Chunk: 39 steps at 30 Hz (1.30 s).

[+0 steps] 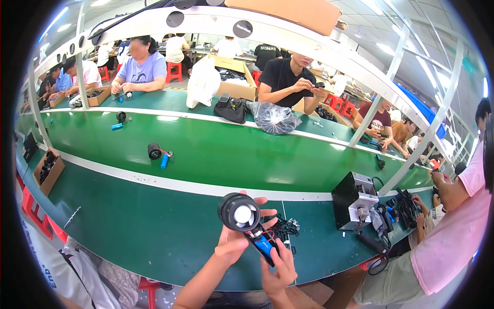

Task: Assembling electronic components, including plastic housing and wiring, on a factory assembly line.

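Above the near green bench I hold a black handheld device with both hands. Its round black head (240, 212) has a white disc in the middle and faces up toward me. A blue cylindrical battery (264, 245) lies in its open black handle, with thin red wires beside it. My left hand (234, 242) is closed around the head, fingers showing behind it. My right hand (279, 268) grips the handle, its thumb and fingers at the battery. Just behind the hands lies a pile of small black parts with metal ends (282, 227).
A green conveyor belt (221, 159) runs beyond the bench, carrying a black fan unit (154, 151) with a blue battery. To the right stands a black-and-silver machine (355, 201) near tangled black cables. A screwdriver-like metal rod (72, 217) and a carton (49, 172) lie left. Co-workers sit opposite.
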### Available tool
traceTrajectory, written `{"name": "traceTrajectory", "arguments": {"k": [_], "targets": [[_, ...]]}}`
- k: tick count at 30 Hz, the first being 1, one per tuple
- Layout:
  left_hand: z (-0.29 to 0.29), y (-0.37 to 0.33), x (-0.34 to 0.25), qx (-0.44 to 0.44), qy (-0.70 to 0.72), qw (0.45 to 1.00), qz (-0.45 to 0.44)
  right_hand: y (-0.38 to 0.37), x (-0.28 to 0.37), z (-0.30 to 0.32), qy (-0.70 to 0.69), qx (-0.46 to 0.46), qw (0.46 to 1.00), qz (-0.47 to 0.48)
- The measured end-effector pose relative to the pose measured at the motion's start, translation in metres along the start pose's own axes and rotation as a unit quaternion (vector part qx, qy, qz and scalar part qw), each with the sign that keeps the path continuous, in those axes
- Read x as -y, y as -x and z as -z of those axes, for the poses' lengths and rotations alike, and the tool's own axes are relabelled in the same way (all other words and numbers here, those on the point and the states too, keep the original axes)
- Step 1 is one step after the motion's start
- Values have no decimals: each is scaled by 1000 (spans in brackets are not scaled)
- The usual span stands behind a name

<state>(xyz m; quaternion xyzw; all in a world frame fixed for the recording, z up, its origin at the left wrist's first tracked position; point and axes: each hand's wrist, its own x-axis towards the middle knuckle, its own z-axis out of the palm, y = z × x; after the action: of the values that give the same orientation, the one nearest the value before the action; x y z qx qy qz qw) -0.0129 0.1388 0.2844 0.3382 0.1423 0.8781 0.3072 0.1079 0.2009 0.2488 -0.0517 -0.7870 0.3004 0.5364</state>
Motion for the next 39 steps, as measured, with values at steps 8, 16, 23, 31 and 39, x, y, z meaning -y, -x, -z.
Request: {"name": "traceTrajectory", "arguments": {"k": [8, 16, 23, 31, 39], "targets": [[9, 3, -13, -135, -156, 978, -15, 2, -6, 6, 171, -31, 978, 117], [0, -3, -27, -155, -217, 957, 113, 7, -5, 16, 205, -6, 968, 141], [0, -13, -25, -140, -256, 947, 134, -13, 1, 43, 79, 125, 988, 47], [3, -13, -14, -90, -295, 950, 59, -62, -6, 31, 56, 159, 985, 23], [-12, -8, -20, -80, -269, 959, 47, -67, 0, 12, 86, 86, 991, 61]]}}
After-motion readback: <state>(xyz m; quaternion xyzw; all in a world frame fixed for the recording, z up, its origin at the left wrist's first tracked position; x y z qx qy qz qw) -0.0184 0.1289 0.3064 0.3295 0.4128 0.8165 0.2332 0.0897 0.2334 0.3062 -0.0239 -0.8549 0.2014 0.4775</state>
